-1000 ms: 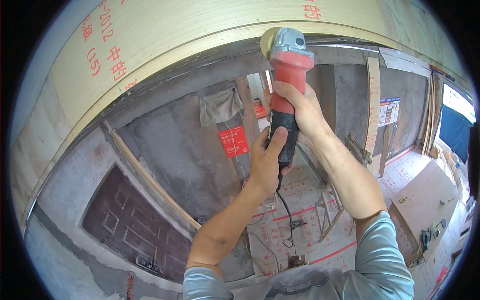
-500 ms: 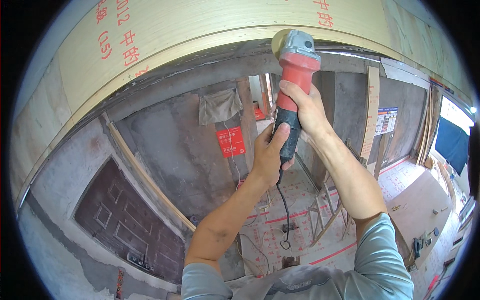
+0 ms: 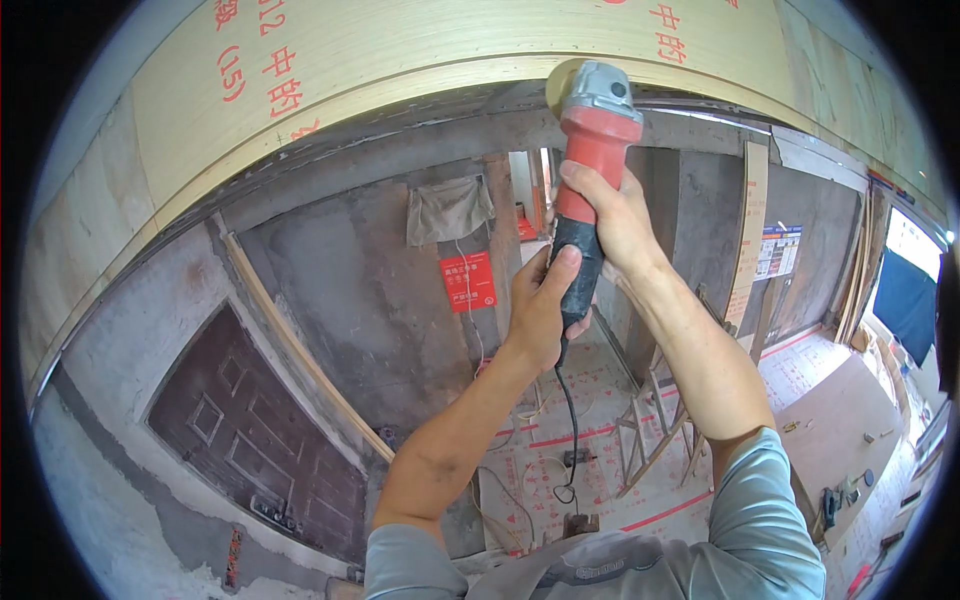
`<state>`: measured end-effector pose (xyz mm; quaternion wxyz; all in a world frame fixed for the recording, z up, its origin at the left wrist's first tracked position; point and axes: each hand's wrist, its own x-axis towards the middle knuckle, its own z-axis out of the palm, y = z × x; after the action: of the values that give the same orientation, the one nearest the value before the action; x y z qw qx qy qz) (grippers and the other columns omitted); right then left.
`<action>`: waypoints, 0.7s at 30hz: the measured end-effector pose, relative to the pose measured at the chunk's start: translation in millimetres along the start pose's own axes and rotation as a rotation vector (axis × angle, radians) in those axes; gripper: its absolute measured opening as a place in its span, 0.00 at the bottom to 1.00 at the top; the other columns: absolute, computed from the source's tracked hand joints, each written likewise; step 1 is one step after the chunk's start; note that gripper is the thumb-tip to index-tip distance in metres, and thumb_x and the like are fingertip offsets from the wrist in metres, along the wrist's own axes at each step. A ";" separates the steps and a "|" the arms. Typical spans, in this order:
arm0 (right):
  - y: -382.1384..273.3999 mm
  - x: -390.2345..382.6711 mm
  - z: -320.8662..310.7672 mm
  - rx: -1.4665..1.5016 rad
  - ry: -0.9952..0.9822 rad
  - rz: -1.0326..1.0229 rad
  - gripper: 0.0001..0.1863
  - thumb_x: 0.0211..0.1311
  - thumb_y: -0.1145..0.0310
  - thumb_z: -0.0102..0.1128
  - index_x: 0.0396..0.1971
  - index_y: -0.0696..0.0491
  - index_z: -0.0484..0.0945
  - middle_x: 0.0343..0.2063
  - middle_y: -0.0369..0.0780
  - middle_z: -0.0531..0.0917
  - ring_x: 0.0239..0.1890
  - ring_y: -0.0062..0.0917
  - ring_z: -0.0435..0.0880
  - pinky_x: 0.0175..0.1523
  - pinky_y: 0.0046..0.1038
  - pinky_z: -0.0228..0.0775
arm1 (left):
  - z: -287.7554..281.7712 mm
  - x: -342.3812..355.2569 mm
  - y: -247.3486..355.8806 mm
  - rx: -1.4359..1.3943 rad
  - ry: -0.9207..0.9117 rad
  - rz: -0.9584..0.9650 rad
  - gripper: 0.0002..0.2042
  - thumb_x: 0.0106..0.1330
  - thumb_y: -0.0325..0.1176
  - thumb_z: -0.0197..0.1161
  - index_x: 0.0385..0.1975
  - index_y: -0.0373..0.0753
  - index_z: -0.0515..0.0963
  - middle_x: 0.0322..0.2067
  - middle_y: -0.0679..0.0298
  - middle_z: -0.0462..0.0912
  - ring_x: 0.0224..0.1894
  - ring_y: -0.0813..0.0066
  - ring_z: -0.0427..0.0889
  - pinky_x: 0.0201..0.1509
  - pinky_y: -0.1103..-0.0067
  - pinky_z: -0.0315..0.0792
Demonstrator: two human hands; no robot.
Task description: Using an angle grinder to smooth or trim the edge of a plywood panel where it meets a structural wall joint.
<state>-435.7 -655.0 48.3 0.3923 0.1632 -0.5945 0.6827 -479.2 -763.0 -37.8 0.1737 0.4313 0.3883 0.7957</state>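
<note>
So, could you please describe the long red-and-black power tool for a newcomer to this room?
Find the pale yellow wooden board arching across the top. Below its edge, the left hand and right hand grip the power tool. Unlike the flat red rectangular poster, it has a grey head and tan disc.

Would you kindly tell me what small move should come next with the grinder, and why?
I would perhaps ease the grinder slightly along the edge of the wooden board: its disc overlaps that edge in view, though contact is unclear, and the right hand and left hand both grip the tool's body.
</note>
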 end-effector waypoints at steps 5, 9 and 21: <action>10.8 1.8 16.5 0.024 -0.051 0.004 0.17 0.62 0.62 0.69 0.43 0.57 0.76 0.28 0.37 0.82 0.26 0.23 0.82 0.33 0.28 0.76 | -12.0 -10.3 7.4 0.036 0.041 0.031 0.24 0.72 0.57 0.59 0.36 0.37 0.74 0.22 0.62 0.77 0.15 0.76 0.73 0.14 0.81 0.61; 13.1 1.3 23.9 0.011 -0.070 0.008 0.16 0.63 0.63 0.69 0.42 0.57 0.76 0.28 0.37 0.82 0.27 0.23 0.83 0.33 0.27 0.76 | -18.0 -14.7 9.7 0.045 0.036 0.052 0.24 0.73 0.57 0.59 0.36 0.37 0.74 0.22 0.62 0.77 0.15 0.76 0.72 0.14 0.80 0.62; 9.3 -4.1 33.8 0.001 -0.042 0.022 0.15 0.63 0.63 0.69 0.40 0.57 0.76 0.28 0.37 0.82 0.26 0.23 0.83 0.33 0.27 0.76 | -21.0 -16.3 15.5 0.042 0.035 0.043 0.24 0.74 0.57 0.56 0.34 0.37 0.73 0.22 0.61 0.76 0.14 0.75 0.73 0.14 0.80 0.62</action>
<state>-448.1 -688.0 47.2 0.3719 0.1710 -0.6041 0.6837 -486.3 -792.8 -41.8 0.1408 0.4291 0.3985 0.7983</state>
